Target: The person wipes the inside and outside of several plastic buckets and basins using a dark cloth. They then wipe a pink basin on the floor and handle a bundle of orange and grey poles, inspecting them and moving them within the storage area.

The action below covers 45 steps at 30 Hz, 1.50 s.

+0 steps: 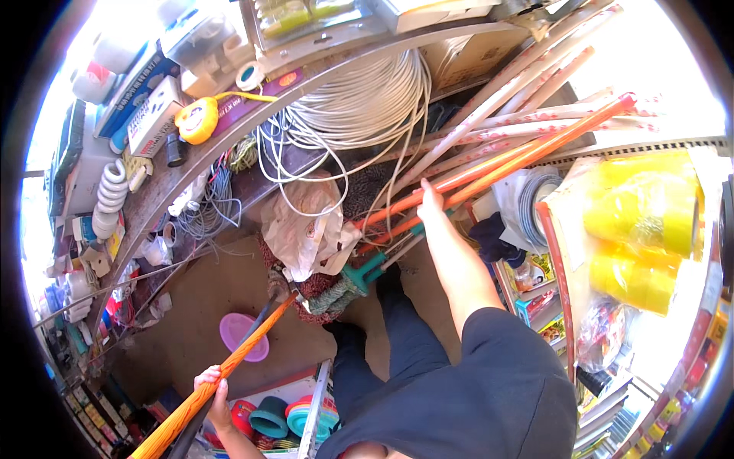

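My left hand [213, 387], at the lower left, is closed round an orange ribbed pole [258, 335] and a dark pole [198, 421] lying against it. Both slant up to a bundle of mop heads [327, 298] at the centre. My right hand [430, 202], right of centre, grips a smooth orange pole [481, 169] among several that lean towards the upper right. A crumpled pale plastic bag [307, 229] covers part of the mop bundle. A green plastic mop fitting [366, 272] sticks out beside it. The fingers of my right hand are partly hidden.
A big coil of white cable [367, 109] hangs over the shelf edge [229, 137]. White tubes with red marks [470, 126] lean behind the orange poles. A pink plastic basin [243, 337] is on the floor. Yellow tape rolls [642, 206] stand at right, a crate of plastic pots [269, 416] below.
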Each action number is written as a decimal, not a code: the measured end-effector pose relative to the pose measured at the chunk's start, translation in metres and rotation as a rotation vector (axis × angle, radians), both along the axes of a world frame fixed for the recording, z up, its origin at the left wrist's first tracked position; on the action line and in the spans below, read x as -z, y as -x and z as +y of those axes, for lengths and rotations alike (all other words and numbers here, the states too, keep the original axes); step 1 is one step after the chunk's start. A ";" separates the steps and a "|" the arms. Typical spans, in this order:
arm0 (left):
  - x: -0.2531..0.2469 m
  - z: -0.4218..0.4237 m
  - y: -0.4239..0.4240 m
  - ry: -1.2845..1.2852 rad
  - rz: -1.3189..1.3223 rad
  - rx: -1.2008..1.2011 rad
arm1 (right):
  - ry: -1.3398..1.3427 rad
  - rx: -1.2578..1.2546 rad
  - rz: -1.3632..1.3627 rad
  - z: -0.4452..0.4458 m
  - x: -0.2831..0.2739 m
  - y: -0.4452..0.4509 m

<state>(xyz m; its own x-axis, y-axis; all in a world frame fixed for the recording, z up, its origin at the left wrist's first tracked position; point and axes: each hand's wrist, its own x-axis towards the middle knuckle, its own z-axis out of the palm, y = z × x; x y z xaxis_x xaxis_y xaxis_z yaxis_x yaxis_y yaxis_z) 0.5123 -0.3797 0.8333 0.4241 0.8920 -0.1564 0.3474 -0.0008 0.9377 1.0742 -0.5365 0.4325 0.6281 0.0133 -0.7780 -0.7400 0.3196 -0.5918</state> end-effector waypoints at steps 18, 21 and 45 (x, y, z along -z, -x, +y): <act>-0.043 -0.021 0.010 -0.098 -0.117 0.090 | -0.301 -0.361 -0.457 0.026 -0.242 0.063; -0.079 -0.019 0.013 -0.132 -0.164 0.144 | -0.350 -0.342 -0.474 0.024 -0.289 0.048; -0.162 0.028 0.036 -0.094 -0.500 0.050 | -0.281 -0.630 -0.805 0.020 -0.543 -0.028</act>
<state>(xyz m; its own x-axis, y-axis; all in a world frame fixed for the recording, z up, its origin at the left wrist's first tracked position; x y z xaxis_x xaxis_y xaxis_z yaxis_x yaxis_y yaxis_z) 0.4760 -0.3513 0.9948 0.4694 0.8690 0.1565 -0.1466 -0.0981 0.9843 1.1023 -0.5161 0.9754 0.7737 0.6312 -0.0544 -0.2430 0.2164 -0.9456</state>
